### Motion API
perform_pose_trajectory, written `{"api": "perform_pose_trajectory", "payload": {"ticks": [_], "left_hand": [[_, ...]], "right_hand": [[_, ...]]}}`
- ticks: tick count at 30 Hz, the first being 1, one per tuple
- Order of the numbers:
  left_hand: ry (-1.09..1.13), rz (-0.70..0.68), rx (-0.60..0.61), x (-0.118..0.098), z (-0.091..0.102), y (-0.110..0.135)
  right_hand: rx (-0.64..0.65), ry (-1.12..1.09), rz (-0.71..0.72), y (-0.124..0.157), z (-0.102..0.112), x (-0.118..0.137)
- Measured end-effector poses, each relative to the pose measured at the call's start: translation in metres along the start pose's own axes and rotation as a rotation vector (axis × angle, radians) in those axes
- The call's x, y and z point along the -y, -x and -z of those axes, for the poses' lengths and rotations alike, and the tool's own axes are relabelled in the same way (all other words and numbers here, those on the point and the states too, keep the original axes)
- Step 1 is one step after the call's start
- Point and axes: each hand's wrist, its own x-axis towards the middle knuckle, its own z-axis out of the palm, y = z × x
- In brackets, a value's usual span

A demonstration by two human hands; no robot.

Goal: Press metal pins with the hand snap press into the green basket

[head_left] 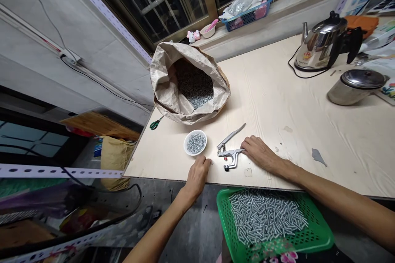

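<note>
Snap-fastener pliers (230, 154) lie on the table, their grey handles spread apart and a black round tip at the jaw. My right hand (258, 154) is closed over the end of the lower handle, resting on the tabletop. Just below a small white bowl (195, 143) filled with small silvery metal parts, my left hand (198, 174) is near the table's front edge. Its thumb and forefinger are pinched together; whatever they hold is too small to name. Below the edge, a green plastic basket (321, 236) holds a heap of short silvery metal pieces.
A big open paper sack (163, 78) with metal parts inside stands behind the bowl. Green-handled scissors (155, 124) lie at the table's left edge. A steel kettle (321, 45) and a lidded metal pot (352, 90) stand at right. A blue basket (247, 18) sits on the windowsill.
</note>
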Motion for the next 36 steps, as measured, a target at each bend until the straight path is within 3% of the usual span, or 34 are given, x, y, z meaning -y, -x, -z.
{"api": "perform_pose_trajectory", "payload": {"ticks": [4, 9, 12, 15, 18, 21, 30, 36], "left_hand": [[-0.198, -0.07, 0.156, -0.004, 0.007, -0.008], [-0.177, -0.122, 0.231, -0.009, 0.014, -0.012], [0.108, -0.036, 0.124, -0.008, 0.014, -0.015], [0.63, 0.214, -0.014, -0.009, 0.009, -0.02], [1.022, 0.449, -0.001, -0.016, 0.004, -0.024], [1.166, 0.529, -0.006, -0.026, 0.002, -0.025], [1.121, 0.534, -0.104, -0.041, 0.0, -0.023], [0.988, 0.498, -0.066, -0.036, -0.006, -0.026]], "right_hand": [[0.015, 0.001, -0.003, -0.001, 0.004, 0.001], [0.021, -0.035, -0.007, -0.001, 0.006, 0.002], [0.014, -0.017, 0.024, 0.0, 0.004, 0.001], [0.002, 0.038, 0.073, 0.001, 0.004, 0.002], [-0.022, 0.12, 0.124, 0.002, 0.007, 0.004], [-0.059, 0.203, 0.156, 0.002, 0.013, 0.008], [-0.132, 0.318, 0.179, 0.003, 0.018, 0.015], [-0.114, 0.279, 0.156, 0.003, 0.019, 0.014]]}}
